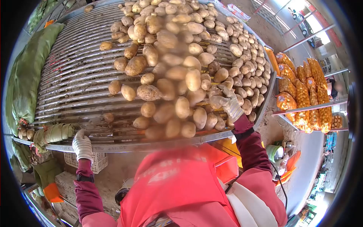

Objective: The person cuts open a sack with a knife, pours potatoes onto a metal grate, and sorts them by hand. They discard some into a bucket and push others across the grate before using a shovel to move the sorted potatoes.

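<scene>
Many potatoes point(182, 107) cover the middle and right of a slatted metal sorting table point(72, 75). Some in the centre look smeared, as if moving. My right hand point(230, 103), in a dirty striped glove, is among the potatoes at the right, its fingers curled over a potato point(216, 101) that they partly hide. At the near left, my left hand point(82, 145) in a white striped glove is curled over the table's metal rim point(113, 148). A rolled green cloth point(56, 135) lies just left of it.
A long green sack point(28, 75) lies along the table's left side. Filled orange net bags point(302, 94) stand on a rack at the right. Below the rim are a white crate point(99, 162), an orange-red bin point(227, 169) and a pale green bucket point(275, 153).
</scene>
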Available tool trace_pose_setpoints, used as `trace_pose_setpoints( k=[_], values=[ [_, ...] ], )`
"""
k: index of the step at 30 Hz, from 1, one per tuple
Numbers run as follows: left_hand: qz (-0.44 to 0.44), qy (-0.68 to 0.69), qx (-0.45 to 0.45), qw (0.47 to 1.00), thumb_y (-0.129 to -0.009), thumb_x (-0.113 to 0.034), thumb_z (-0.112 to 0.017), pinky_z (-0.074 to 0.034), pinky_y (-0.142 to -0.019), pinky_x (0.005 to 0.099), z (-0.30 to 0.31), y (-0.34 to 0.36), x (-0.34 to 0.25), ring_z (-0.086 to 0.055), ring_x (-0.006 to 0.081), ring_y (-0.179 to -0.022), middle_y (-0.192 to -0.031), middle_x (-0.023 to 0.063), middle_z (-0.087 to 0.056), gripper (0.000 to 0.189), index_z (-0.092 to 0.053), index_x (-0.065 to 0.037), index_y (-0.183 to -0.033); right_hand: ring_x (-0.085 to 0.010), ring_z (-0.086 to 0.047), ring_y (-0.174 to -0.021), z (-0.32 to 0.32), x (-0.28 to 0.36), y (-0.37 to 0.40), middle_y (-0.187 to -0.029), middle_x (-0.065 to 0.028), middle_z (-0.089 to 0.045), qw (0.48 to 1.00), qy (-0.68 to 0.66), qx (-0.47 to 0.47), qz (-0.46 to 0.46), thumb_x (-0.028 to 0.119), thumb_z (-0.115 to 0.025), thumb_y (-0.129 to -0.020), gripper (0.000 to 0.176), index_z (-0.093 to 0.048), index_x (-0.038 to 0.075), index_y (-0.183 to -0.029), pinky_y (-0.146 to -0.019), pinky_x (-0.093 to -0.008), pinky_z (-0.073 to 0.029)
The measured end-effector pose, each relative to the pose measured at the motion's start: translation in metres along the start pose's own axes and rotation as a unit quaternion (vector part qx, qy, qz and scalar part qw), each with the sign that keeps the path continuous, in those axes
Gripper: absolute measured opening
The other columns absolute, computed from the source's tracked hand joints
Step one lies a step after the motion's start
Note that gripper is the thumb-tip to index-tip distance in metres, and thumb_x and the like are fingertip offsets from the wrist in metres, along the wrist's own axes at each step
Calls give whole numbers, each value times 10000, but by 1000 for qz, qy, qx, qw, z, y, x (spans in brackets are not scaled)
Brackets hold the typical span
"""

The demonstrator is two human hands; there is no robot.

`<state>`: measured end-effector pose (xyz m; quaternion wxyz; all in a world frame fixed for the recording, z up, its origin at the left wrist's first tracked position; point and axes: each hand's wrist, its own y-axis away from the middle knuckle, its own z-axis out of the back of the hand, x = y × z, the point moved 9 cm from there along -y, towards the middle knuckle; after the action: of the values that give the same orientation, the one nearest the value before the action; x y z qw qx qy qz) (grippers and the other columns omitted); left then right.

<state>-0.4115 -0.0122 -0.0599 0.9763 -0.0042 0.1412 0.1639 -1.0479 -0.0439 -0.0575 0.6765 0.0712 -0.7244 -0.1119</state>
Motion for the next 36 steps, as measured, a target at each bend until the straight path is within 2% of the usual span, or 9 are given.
trace_pose_setpoints(
  k=[11, 17, 19, 23, 29, 30, 31, 32, 36],
  values=[
    [4, -5, 10, 1000, -838, -24, -530, -521, -788, 405, 6, 2, -9, -677, 340, -811, -865, 154, -710, 182, -703, -66, -877, -142, -598, -1022, -29, 31, 38, -1119, -32, -623, 988, -153, -11, 23, 123, -709, -840, 357, -624, 30, -1174, -892, -293, -501],
    [-19, -21, 11, 1000, -841, -23, -522, -524, -778, 404, 3, -1, -9, -679, 337, -802, -857, 155, -715, 205, -715, -67, -892, -194, -564, -1151, -26, 59, 69, -1260, -88, -565, 910, 236, 56, 336, 61, -688, -803, 354, -645, 28, -1152, -935, -333, -490],
    [-6, -20, 33, 999, -843, -25, -519, -526, -776, 404, 2, -1, -6, -685, 330, -805, -865, 153, -719, 211, -719, -65, -899, -189, -638, -949, -11, 41, 71, -1054, -83, -651, 991, -123, -15, 54, 221, -645, -891, 328, -610, -11, -1120, -846, -317, -524],
    [-21, -42, 37, 998, -839, -25, -517, -524, -769, 387, -1, -3, -8, -687, 303, -784, -861, 147, -724, 221, -725, -59, -903, -210, -588, -589, 42, 32, 122, -776, -110, -611, 983, -136, -117, 40, 259, -640, -847, 350, -584, -29, -1037, -512, -304, -489],
    [-40, -34, 54, 997, -829, -6, -504, -514, -744, 392, 1, -2, -19, -670, 306, -743, -803, 153, -702, 209, -704, -66, -834, -158, -617, -629, 138, -122, 247, -768, -76, -629, 959, -121, -236, -100, 237, -683, -857, 287, -619, -3, -1000, -552, -288, -506],
    [-47, -35, 55, 997, -829, -8, -505, -515, -746, 394, 1, -2, -19, -671, 310, -744, -805, 155, -702, 209, -705, -67, -833, -185, -644, -663, 148, -175, 273, -779, -87, -649, 965, -55, -171, -192, 252, -696, -864, 291, -635, 5, -1004, -586, -313, -524],
    [-53, -35, 54, 996, -829, -10, -505, -515, -747, 396, 0, -3, -19, -671, 314, -746, -806, 156, -701, 209, -706, -69, -833, -234, -661, -701, 128, -146, 272, -802, -106, -669, 894, 358, -101, -249, 267, -704, -869, 278, -650, 25, -996, -624, -358, -527],
    [-52, -32, 58, 996, -829, -12, -507, -515, -748, 398, -2, -4, -18, -671, 317, -748, -807, 157, -701, 208, -707, -71, -832, -283, -678, -739, 103, -113, 269, -826, -125, -688, 657, 700, -10, -281, 281, -712, -874, 266, -665, 45, -988, -661, -402, -531],
    [-49, -18, 65, 996, -830, -18, -513, -517, -751, 404, -5, -3, -13, -673, 322, -754, -808, 157, -701, 206, -709, -80, -831, -229, -687, -887, 62, -27, 199, -975, -166, -703, 840, 484, -242, -47, 195, -707, -868, 256, -675, 43, -1071, -736, -326, -541]
  ],
)
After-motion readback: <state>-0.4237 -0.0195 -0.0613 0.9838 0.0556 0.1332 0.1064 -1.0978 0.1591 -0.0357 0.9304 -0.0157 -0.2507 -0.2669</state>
